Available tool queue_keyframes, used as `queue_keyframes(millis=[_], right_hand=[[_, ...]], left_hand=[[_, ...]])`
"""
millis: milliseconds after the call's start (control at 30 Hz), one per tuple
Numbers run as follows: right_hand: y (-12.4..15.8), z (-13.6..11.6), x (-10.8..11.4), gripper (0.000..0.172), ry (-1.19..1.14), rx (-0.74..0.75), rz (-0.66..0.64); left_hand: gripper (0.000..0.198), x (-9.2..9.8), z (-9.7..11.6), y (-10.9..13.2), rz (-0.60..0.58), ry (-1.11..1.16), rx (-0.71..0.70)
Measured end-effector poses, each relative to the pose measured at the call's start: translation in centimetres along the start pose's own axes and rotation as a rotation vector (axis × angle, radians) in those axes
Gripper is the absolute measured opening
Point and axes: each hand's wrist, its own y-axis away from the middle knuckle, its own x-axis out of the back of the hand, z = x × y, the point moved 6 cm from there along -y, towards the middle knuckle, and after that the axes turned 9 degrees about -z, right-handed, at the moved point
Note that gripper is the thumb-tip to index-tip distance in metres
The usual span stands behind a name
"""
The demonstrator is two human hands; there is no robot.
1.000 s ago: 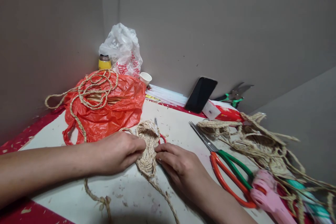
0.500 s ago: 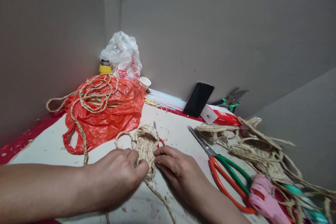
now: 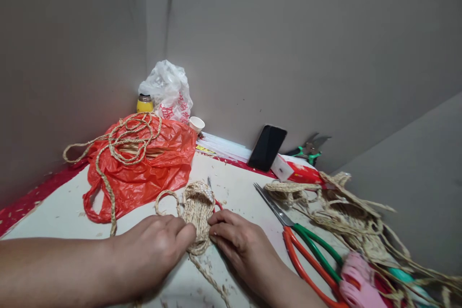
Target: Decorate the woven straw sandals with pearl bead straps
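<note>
A small straw sandal (image 3: 198, 212) of woven, braided cord lies on the white board, with a band across its far end. My left hand (image 3: 160, 243) is closed on its left edge, the fingertips partly hidden behind the thumb. On the opposite side, the fingers of my right hand (image 3: 240, 243) pinch the right edge. A loop of braided straw cord (image 3: 167, 193) stands out to the left of the sandal, and another cord (image 3: 209, 276) trails from its near end. Small red-handled scissors (image 3: 217, 205) lie mostly hidden behind the sandal.
Large scissors (image 3: 306, 240) with orange and green handles lie at right, beside a pink tool (image 3: 357, 276) and tangled straw pieces (image 3: 353, 211). A red plastic bag (image 3: 144, 178) carries coiled cord at left. Behind stand a phone (image 3: 267, 148), a white cup (image 3: 197, 124) and a yellow jar (image 3: 145, 104).
The view has tilted up slightly, so everything sits lower in the picture. Both hands keep their hold on the sandal's edges, and more of its near end shows between them.
</note>
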Motion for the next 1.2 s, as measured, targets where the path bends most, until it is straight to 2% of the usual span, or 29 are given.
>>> queue_keyframes(millis=[200,333,500,667,867,1033,1200], right_hand=[[0.1,-0.1,0.3,0.022,-0.021,0.018,0.022],[0.2,-0.1,0.3,0.021,-0.023,0.019,0.028],[0.1,0.0,0.3,0.021,0.005,0.003,0.03],[0.1,0.0,0.4,0.02,0.024,0.021,0.047],[0.2,0.3,0.6,0.017,-0.081,0.054,0.074],[0.3,0.3,1.3,0.017,-0.166,0.076,0.117],[0.4,-0.8,2.1,0.016,-0.315,0.096,0.136]], left_hand=[[0.035,0.1,0.6,0.4,0.072,-0.056,-0.054],[0.011,0.9,0.7,0.1,0.116,-0.064,-0.015],[0.01,1.3,0.9,-0.2,0.286,-0.17,-0.027],[0.015,0.8,0.5,-0.1,0.366,-0.159,-0.101],[0.017,2.0,-0.1,0.6,0.447,0.0,-0.065],[0.048,3.0,0.9,0.7,0.496,0.057,-0.168],[0.025,3.5,1.9,-0.2,0.513,-0.037,-0.268]])
